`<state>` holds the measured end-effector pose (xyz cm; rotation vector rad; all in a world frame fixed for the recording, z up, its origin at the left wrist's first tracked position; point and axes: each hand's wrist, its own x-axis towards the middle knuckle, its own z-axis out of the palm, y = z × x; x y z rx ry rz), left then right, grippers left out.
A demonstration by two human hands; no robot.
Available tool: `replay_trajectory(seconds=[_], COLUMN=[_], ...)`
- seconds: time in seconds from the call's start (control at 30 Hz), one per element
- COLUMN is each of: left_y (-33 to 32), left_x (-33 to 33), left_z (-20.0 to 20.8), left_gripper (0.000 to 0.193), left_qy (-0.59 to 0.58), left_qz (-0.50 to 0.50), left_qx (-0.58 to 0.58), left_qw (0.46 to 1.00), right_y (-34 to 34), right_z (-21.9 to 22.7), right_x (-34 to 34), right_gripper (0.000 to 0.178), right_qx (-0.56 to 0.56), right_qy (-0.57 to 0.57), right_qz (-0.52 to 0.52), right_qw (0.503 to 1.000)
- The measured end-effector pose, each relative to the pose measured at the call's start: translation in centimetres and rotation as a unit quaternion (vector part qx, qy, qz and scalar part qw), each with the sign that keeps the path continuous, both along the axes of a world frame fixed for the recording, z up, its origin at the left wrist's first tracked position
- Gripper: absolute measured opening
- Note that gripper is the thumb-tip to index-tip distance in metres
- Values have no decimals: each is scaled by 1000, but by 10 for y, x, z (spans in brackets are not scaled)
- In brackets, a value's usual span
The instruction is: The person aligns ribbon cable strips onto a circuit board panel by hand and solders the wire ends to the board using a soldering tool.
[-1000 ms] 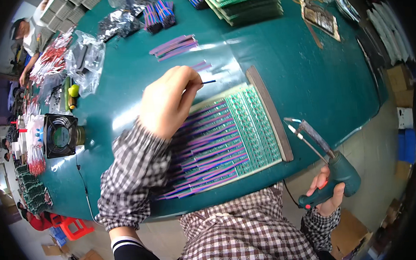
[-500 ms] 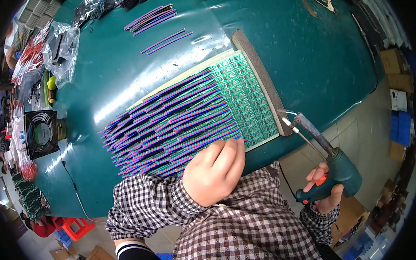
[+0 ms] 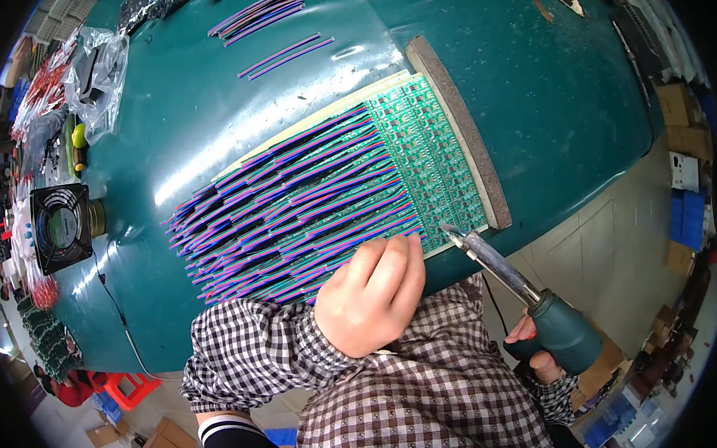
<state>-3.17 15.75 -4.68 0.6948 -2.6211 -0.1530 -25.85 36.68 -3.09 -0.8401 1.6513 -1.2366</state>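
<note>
A panel of green circuit boards (image 3: pixel 432 151) lies on the table, with many rows of multi-coloured ribbon wires (image 3: pixel 292 203) running left from it. My left hand (image 3: pixel 370 292) is closed at the panel's near edge, thumb and fingers pinched on a ribbon wire whose end lies by the fingertips. In my right hand (image 3: pixel 540 360) is a dark green soldering gun (image 3: pixel 567 331), held by its handle and partly hiding the fingers. Its metal tip points up and left, just above or at the panel's near right corner; contact cannot be made out.
A wooden bar (image 3: pixel 459 129) borders the panel's right side. Loose ribbon wires (image 3: pixel 285 57) and a bundle (image 3: pixel 258 17) lie farther back. At left stand a black fan (image 3: pixel 60 227) with a cord and clear plastic bags (image 3: pixel 98 83). The table's edge curves along the right.
The soldering gun has swung left, its tip moving from beside the wooden bar to the panel's near corner. Solder wire seen near the tip earlier no longer shows. My left hand stays put.
</note>
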Motion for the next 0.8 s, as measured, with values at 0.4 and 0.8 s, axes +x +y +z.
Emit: replay_trajectory(seconds=[0.4,0.8], left_y=[-1,-2], left_x=[3,3], left_z=[-1,0], left_gripper=[33,32], left_qy=[-2,-3], left_qz=[-8,-9], left_qx=[16,21], left_qw=[1000,1000], right_y=[-24,-21], right_z=[17,15], right_x=[1,6], right_gripper=[52,53], right_qx=[36,39], right_qy=[101,100], right_qz=[96,77], right_qw=[990,991])
